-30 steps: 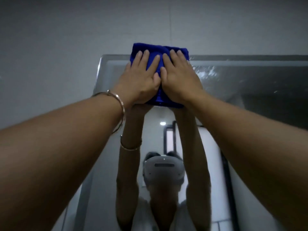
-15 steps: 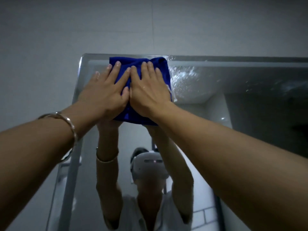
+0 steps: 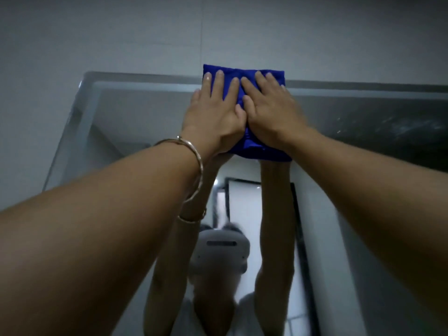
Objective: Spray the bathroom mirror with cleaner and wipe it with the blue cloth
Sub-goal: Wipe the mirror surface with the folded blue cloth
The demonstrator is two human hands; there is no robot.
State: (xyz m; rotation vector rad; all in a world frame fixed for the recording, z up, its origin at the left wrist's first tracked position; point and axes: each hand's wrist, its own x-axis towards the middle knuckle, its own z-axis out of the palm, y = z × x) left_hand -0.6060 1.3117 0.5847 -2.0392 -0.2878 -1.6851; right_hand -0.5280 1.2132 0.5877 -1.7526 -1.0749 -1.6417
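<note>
Folded blue cloth lies flat against the mirror, overlapping its top edge.

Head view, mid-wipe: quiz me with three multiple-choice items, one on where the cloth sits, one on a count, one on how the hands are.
1. Where on the mirror is the blue cloth?
A. At its top edge
B. At its bottom left corner
C. Off the glass, on a shelf

2. How many hands press the cloth?
A. None
B. One
C. Two

3. How do the fingers lie?
A. Straight and flat on the cloth
B. Curled into fists
C. Pinching a spray bottle

Key:
1 A: the cloth overlaps the mirror's top rim.
2 C: the left hand and the right hand lie side by side on it.
3 A: all the fingers that show are stretched out over the cloth.
</note>
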